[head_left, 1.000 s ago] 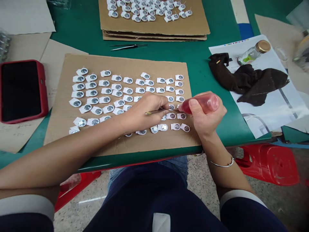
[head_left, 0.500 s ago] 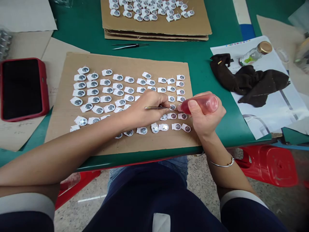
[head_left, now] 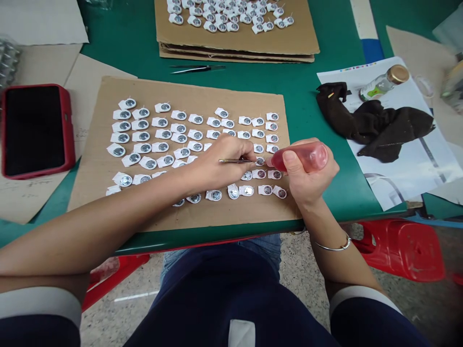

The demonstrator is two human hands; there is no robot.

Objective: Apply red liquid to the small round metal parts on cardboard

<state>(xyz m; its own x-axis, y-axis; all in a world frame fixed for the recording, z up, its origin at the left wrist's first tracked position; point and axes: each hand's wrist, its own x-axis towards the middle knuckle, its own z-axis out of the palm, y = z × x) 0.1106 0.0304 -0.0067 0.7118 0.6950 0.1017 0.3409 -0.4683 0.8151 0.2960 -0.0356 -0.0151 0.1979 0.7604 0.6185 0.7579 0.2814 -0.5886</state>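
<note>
My left hand point(head_left: 231, 156) is closed in a pinch on slim metal tweezers point(head_left: 229, 161), whose tip lies by a small round part point(head_left: 259, 161). That part has a silver face and a white tab. In my closed right hand point(head_left: 313, 171) is a squeeze bottle point(head_left: 302, 156) of pinkish-red liquid, tilted with its nozzle pointing left at the same part. Whether the nozzle touches it I cannot tell. Rows of similar parts lie on a cardboard sheet point(head_left: 188, 91) under my hands; my left hand and forearm hide some of them.
Stacked cardboard point(head_left: 235, 41) with more parts lies at the back, another pair of tweezers point(head_left: 198, 69) before it. A phone in a red case point(head_left: 36, 130) is at left. At right are a dark cloth point(head_left: 383, 127), a glass jar point(head_left: 383, 83) and a red stool point(head_left: 401, 250).
The view has shifted very slightly. Both hands keep nearly the same place over the parts, still holding the tweezers and the squeeze bottle.
</note>
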